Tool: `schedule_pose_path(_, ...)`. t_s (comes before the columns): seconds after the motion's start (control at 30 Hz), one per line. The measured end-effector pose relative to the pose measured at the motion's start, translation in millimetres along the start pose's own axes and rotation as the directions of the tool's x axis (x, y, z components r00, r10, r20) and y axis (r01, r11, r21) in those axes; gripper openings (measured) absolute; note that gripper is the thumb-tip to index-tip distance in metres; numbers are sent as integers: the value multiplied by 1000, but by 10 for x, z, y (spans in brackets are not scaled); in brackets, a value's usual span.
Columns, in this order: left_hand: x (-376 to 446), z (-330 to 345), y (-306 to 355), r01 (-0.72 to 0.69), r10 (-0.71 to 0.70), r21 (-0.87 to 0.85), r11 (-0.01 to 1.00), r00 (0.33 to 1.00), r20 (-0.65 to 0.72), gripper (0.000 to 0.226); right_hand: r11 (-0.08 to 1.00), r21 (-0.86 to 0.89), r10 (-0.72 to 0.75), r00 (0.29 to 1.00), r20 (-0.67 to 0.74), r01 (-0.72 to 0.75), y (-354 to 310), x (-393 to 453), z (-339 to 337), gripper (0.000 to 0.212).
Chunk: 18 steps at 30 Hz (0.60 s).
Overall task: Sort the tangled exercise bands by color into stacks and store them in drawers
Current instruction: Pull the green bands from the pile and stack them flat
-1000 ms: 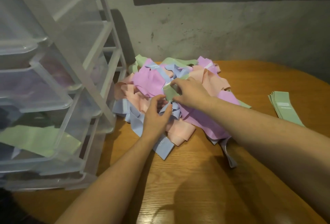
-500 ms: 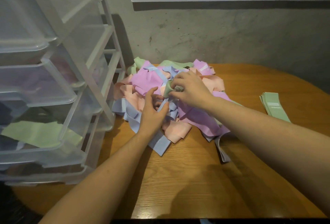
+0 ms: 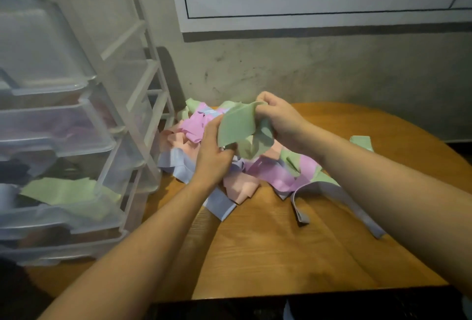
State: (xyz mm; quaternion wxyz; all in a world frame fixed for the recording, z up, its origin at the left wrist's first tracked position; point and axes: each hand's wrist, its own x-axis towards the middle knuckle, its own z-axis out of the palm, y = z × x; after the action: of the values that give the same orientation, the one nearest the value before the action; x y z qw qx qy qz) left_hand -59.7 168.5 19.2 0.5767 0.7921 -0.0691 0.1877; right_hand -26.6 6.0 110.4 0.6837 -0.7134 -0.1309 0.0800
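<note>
1. At the bottom of the frame, two bare forearms reached up and inward over the round wooden table, meeting near the centre.
2. The left hand sat just left of centre, its fingers curled and pinching the lower edge of a green band; the fingertips themselves were hidden behind the band.
3. The right hand, a little higher and to the right, had its fingers clamped on the band's upper end.
4. The green band was held above the pile of tangled bands, its long axis running from lower left to upper right, the flat face turned toward the camera; a second fold of it drooped below the right hand, though blur made its exact path hard to follow.
5. Half a second earlier that band was a small bunched knot low in the pile between both hands; since then it had been drawn up and spread out.
6. The pile lay at mid-frame, pink, purple, blue and green strips mixed.
7. A sorted green stack showed at the right edge, partly behind the right forearm.
8. The clear drawer unit filled the left side, with a green band inside a lower drawer.
</note>
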Motion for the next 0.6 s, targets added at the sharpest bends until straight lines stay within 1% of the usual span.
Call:
schedule_pose_path(0.07,-32,1,71,7,-6,-18,1000,999,50,57,1000,-11,20,998,-51,-20,-35,-80,-85,29)
schedule_pose_path(0.13,-71,7,131,12,-10,-13,1000,995,97,51,998,-35,57,996,-66,-59,-53,-172,-205,25)
schedule_pose_path(0.17,-94,11,163,22,-21,-9,1000,992,124,49,995,-41,85,995,-59,-87,-57,-231,-266,29)
schedule_pose_path(0.23,-134,31,247,35,-36,5,999,984,176,49,990,-61,124,992,-39,-126,-55,-356,-381,43)
schedule_pose_path(0.3,-175,61,357,20,-26,28,999,973,229,51,983,-102,147,988,-38,-150,-42,-479,-481,49)
schedule_pose_path(0.37,-225,86,489,57,-56,7,998,937,344,52,977,-102,185,982,-34,-187,-17,-586,-575,47)
schedule_pose_path(0.4,-254,93,560,92,-85,5,996,904,420,50,973,-85,211,977,-30,-213,-1,-632,-621,45)
schedule_pose_path(0.47,-308,105,675,127,-139,59,990,821,553,47,963,-45,264,964,-29,-265,24,-723,-702,40)
schedule_pose_path(0.53,-346,138,740,144,-151,61,988,768,622,48,953,-44,299,953,-35,-301,48,-809,-778,36)
schedule_pose_path(0.6,-366,192,786,176,-157,31,984,765,625,49,947,-39,317,948,-37,-318,89,-874,-855,36)
